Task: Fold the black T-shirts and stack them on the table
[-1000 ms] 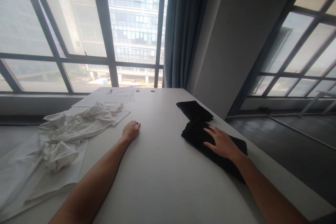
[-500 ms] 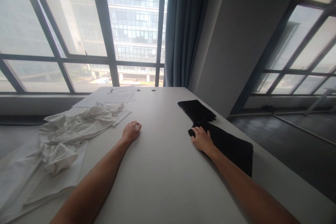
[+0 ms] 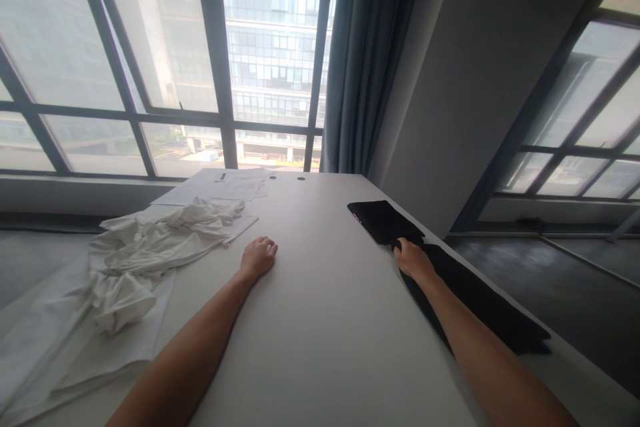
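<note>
Where the black cloth (image 3: 480, 300) lies stretched along the right edge of the table (image 3: 320, 320), the right hand (image 3: 414, 260) presses on its far end, fingers curled at the cloth; whether they pinch it I cannot tell. Just beyond sits a folded black piece (image 3: 383, 220). Well apart, the left hand (image 3: 259, 257) rests loosely curled on bare table, grasping nothing, near a crumpled white garment (image 3: 145, 247). Papers (image 3: 225, 185) lie by the window.

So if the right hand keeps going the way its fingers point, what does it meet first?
Most likely the folded black cloth. The right hand grips the long black cloth, with its fingers pointing at the folded one, apparently almost touching.
</note>
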Demonstrator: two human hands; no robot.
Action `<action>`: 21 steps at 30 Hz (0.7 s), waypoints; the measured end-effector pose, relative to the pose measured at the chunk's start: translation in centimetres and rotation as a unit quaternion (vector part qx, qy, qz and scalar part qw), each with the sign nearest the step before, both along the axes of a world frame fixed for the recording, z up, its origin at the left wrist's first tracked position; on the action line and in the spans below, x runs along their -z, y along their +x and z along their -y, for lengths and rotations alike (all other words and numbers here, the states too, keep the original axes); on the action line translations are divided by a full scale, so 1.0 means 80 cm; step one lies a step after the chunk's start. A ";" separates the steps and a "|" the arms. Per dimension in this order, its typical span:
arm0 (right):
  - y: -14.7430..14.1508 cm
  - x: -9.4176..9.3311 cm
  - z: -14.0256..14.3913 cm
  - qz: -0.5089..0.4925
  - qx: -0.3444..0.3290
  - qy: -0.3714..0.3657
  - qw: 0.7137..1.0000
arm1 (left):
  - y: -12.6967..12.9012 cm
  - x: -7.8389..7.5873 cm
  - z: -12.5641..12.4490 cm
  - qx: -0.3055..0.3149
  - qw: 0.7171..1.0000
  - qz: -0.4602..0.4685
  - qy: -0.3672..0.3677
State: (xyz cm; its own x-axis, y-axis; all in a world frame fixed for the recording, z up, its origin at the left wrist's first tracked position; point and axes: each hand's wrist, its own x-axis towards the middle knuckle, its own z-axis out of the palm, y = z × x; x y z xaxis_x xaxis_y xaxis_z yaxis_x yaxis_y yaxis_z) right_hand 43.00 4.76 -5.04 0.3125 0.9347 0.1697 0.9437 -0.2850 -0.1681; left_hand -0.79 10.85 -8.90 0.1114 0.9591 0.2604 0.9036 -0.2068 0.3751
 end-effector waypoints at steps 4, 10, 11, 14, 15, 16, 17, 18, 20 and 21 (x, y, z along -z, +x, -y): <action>-0.022 0.009 -0.013 0.026 -0.062 -0.013 0.998 | -0.001 0.001 0.000 0.004 1.000 -0.004 -0.004; -0.040 0.028 -0.019 0.081 -0.074 -0.015 0.994 | -0.002 0.008 -0.004 0.006 1.000 -0.009 0.008; -0.041 0.030 -0.020 0.080 -0.074 -0.019 0.994 | -0.002 0.009 -0.005 0.006 1.000 -0.009 0.010; -0.049 0.035 -0.023 0.095 -0.066 -0.033 0.993 | -0.002 0.011 -0.006 0.006 1.000 -0.010 0.011; -0.055 0.036 -0.026 0.110 -0.067 -0.021 0.992 | -0.002 0.011 -0.006 0.005 1.000 -0.010 0.010; -0.063 0.036 -0.030 0.122 -0.075 -0.003 0.990 | -0.001 0.011 -0.005 0.004 1.000 -0.009 0.010; -0.075 0.035 -0.036 0.128 -0.089 0.014 0.988 | 0.000 0.010 -0.004 0.002 1.000 -0.007 0.011; -0.089 0.034 -0.043 0.123 -0.110 0.023 0.986 | 0.001 0.010 -0.003 0.000 1.000 -0.004 0.012; -0.123 0.031 -0.062 0.087 -0.160 0.013 0.983 | 0.003 0.010 -0.001 -0.003 1.000 0.002 0.016; -0.142 0.029 -0.073 0.063 -0.182 -0.004 0.981 | 0.003 0.009 -0.001 0.000 1.000 0.005 0.016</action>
